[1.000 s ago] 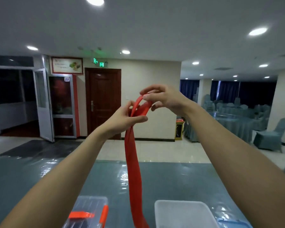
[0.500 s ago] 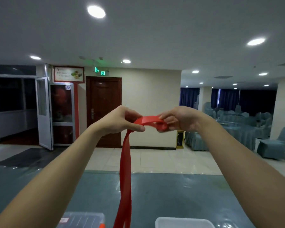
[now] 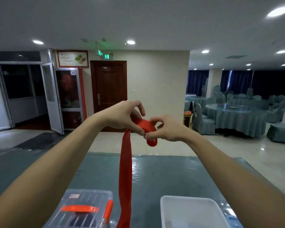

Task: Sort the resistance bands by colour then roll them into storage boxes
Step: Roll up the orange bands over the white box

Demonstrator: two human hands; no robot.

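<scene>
Table (image 3: 179, 176), near edge: between a clear lidded box (image 3: 89, 199) and a white box (image 3: 187, 197) hangs a red band (image 3: 125, 170). Your left hand (image 3: 122, 117) and right hand (image 3: 169, 129) pinch its curled top; rolling looks begun, so wind up the tail.

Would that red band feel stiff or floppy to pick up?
Probably floppy: the red band hangs limp below the left hand and curls easily toward the right hand. Likely light, since loose pinches hold it up.

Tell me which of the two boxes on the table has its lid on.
The clear box with the orange handle, on the left. The white box on the right is open-topped.
</scene>
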